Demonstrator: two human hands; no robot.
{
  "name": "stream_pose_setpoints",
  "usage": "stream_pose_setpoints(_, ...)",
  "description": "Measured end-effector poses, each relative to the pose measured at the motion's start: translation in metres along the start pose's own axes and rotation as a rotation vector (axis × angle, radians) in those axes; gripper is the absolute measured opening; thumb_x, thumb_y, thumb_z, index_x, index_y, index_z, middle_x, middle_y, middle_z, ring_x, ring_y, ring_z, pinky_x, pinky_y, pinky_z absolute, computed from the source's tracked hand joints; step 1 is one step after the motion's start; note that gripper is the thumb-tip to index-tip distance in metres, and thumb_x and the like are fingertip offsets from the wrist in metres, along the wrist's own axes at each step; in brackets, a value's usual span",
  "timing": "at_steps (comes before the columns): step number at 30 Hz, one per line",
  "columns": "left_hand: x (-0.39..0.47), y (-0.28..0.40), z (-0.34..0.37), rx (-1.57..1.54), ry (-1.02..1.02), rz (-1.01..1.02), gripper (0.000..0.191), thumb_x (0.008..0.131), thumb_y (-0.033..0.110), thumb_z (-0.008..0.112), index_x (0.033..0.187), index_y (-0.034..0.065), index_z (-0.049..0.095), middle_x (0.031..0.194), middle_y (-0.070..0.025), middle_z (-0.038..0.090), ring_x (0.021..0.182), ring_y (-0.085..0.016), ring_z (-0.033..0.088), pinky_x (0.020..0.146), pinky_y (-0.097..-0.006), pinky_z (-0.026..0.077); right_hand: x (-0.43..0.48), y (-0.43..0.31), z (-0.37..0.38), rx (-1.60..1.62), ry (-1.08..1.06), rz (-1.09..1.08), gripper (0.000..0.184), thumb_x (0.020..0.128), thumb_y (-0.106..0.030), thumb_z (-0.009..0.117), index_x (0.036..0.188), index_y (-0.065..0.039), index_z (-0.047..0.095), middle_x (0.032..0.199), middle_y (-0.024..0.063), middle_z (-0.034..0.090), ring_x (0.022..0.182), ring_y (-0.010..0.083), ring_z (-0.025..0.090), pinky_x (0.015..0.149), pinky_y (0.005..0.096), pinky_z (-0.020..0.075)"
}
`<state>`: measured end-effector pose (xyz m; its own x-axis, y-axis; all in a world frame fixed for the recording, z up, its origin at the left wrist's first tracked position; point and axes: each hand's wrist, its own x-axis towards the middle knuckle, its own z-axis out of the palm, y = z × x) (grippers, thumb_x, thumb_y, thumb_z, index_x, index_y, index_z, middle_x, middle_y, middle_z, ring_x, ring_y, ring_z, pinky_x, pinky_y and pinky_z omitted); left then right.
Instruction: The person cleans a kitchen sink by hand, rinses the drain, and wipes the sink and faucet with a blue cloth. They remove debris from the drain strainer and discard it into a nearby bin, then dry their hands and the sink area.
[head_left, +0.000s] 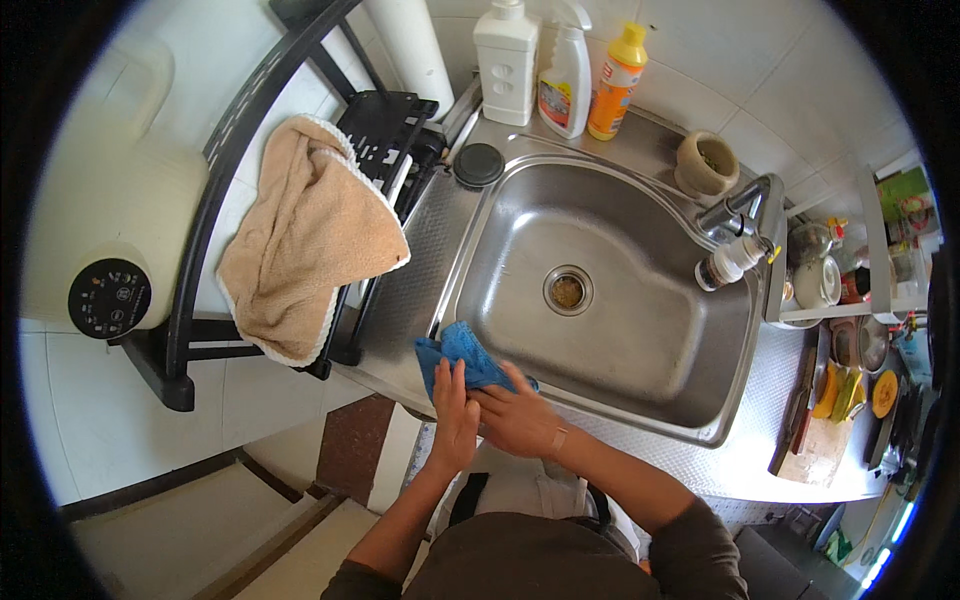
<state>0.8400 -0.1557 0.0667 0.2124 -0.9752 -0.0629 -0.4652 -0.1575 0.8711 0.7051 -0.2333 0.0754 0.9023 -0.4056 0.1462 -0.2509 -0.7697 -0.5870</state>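
A blue cloth (469, 349) lies bunched at the near left corner of the stainless steel sink (630, 352), partly over its rim. My left hand (454, 420) rests against the cloth with its fingers extended. My right hand (521, 420) is beside it, touching the cloth's near right part; some of its fingertips are hidden in the folds. The sink basin holds no dishes, and its drain strainer (568, 291) shows brownish bits. At the basin's far right stands the faucet (739, 206), with a white filter attachment (727, 262) on its spout.
A tan towel (315, 247) drapes over a black rack (196, 300) at left. Behind the sink stand a white jug (506, 67), a spray bottle (566, 82), an orange bottle (616, 86) and a round pot (705, 165). Rightward, a cutting board (817, 454) lies beside a knife (808, 420).
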Motion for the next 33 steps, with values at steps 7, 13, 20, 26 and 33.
stream_pose_setpoints(7,0.049,-0.004,0.005,0.792,-0.022,-0.030,0.074,0.078,0.047,0.054,0.134,0.0055,0.030,0.140,-0.0307,0.008,0.130,-0.044,0.008,0.101,-0.0587,0.007,-0.111,0.013,-0.060,-0.121,0.212,0.364,0.022,0.073,-0.008,0.062,0.094,-0.003,0.061,0.101,0.0122,0.060,0.099,0.0274,0.056,0.087,0.0391,0.0441)
stream_pose_setpoints(13,0.155,-0.045,-0.036,0.818,-0.047,0.282,0.067,0.076,0.022,0.059,0.135,0.0117,0.029,0.143,-0.0200,0.015,0.130,-0.038,0.019,0.104,-0.0501,0.018,-0.151,0.008,-0.060,-0.090,0.259,0.504,0.016,0.072,-0.007,0.060,0.087,-0.002,0.060,0.093,0.0128,0.061,0.090,0.0295,0.058,0.079,0.0366,0.0478)
stream_pose_setpoints(20,0.205,-0.038,-0.003,0.755,0.022,0.380,0.053,0.072,0.011,0.058,0.124,0.0064,0.046,0.139,-0.0178,0.028,0.129,-0.035,0.023,0.105,-0.0466,0.020,-0.146,0.008,-0.066,-0.085,0.257,0.475,0.014,0.073,-0.008,0.059,0.086,-0.003,0.059,0.089,0.0121,0.061,0.087,0.0283,0.059,0.079,0.0365,0.0478)
stream_pose_setpoints(26,0.159,-0.029,0.017,0.431,-0.325,0.313,0.038,0.070,0.000,0.055,0.108,0.0040,0.059,0.125,-0.0167,0.047,0.116,-0.030,0.045,0.097,-0.0344,0.036,-0.141,0.019,-0.080,-0.138,0.266,0.443,0.010,0.074,-0.009,0.059,0.083,-0.003,0.059,0.087,0.0110,0.061,0.086,0.0270,0.059,0.078,0.0353,0.0483)
stream_pose_setpoints(33,0.173,0.000,0.073,-1.150,0.105,-0.664,0.021,0.082,0.007,0.047,0.100,0.0002,0.054,0.096,-0.0084,0.056,0.082,-0.017,0.057,0.072,-0.0318,0.048,-0.156,0.030,-0.092,-0.115,0.338,0.519,0.010,0.073,-0.008,0.059,0.082,-0.004,0.058,0.088,0.0106,0.061,0.086,0.0275,0.059,0.077,0.0356,0.0486)
